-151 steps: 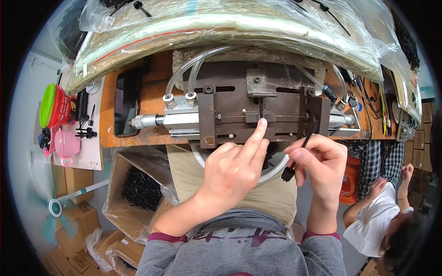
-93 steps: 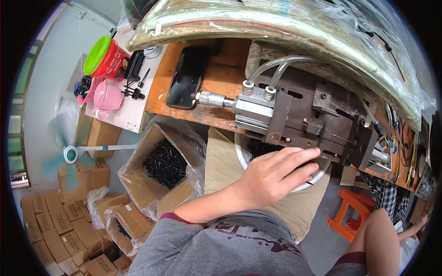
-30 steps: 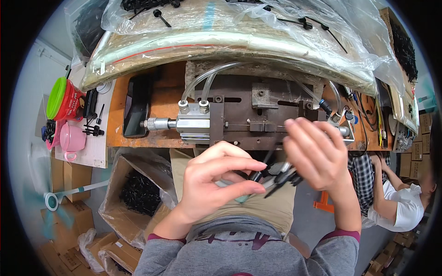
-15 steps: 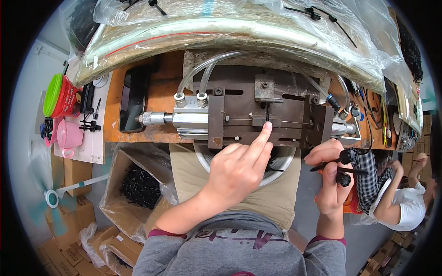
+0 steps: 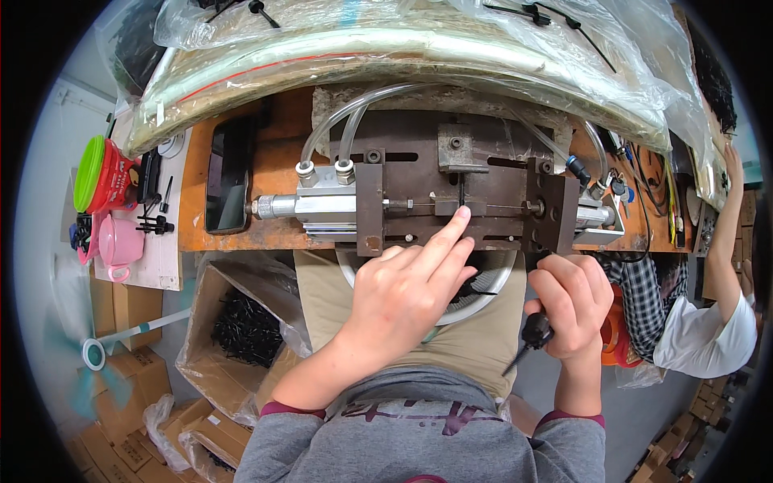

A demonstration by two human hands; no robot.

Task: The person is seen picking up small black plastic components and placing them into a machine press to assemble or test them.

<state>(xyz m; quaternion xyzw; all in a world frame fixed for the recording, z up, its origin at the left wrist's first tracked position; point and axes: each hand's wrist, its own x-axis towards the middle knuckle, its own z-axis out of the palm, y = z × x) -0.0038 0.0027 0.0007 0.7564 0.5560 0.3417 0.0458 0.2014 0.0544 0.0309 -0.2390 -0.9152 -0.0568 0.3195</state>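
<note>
Head view: the left hand [image 5: 407,294] reaches over the near edge of the fixture [image 5: 411,175], its index finger straight and its tip at the near end of a thin black pin [image 5: 461,191]. The pin stands in line with the small block [image 5: 445,207] at the fixture's middle, its far end by the bracket [image 5: 456,149]. The other fingers of that hand curl loosely; the thumb is hidden, and a dark stem shows just past the knuckles, so I cannot tell whether the hand also grips something underneath.

The right hand [image 5: 573,306] is at the fixture's near right corner, fingers closed around black parts [image 5: 535,330]. One stem points down and left from the fist; the count is hard to make out, as the fingers cover most of them.

Silver cylinders flank the fixture, one on the left [image 5: 326,211] and one on the right [image 5: 594,216], with clear tubes [image 5: 322,125] arching from the left one. A phone [image 5: 228,181] lies on the wooden bench [image 5: 278,153], left of the fixture. Farther left are a red tub [image 5: 118,179] and a pink cup [image 5: 121,245]. Below the bench, a carton [image 5: 203,354] holds a heap of black pieces [image 5: 245,328]. Beneath the left hand, a white-rimmed basin [image 5: 501,291] is at the person's lap. To the right, a co-worker [image 5: 700,342] in a white shirt raises an arm.
</note>
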